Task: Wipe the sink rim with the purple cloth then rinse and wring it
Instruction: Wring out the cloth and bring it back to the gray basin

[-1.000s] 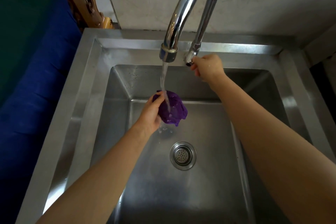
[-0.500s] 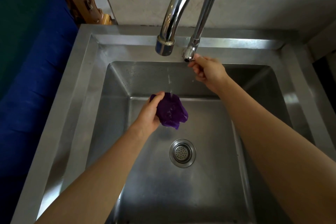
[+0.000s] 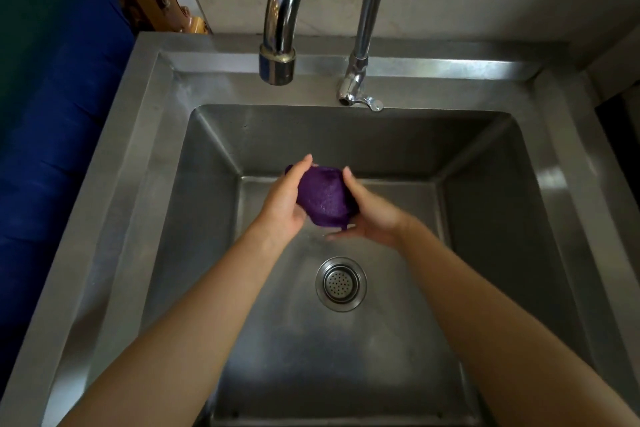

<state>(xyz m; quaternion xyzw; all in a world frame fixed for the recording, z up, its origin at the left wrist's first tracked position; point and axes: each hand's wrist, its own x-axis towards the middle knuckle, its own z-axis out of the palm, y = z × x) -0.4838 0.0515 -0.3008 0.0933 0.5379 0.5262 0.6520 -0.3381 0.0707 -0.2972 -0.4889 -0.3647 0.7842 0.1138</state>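
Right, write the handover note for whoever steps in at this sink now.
Left hand and right hand: both closed around the bunched purple cloth, held over the basin above the drain.
Spout: no water running; tap lever untouched.
Done: the cloth looks wet, so rinsing seems finished. Whether the sink rim was wiped cannot be told.
Left: wring the cloth out.

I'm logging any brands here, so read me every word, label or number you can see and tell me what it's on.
None: no readable text shows on the faucet, the sink, the drain or the cloth held by the left hand and the right hand.
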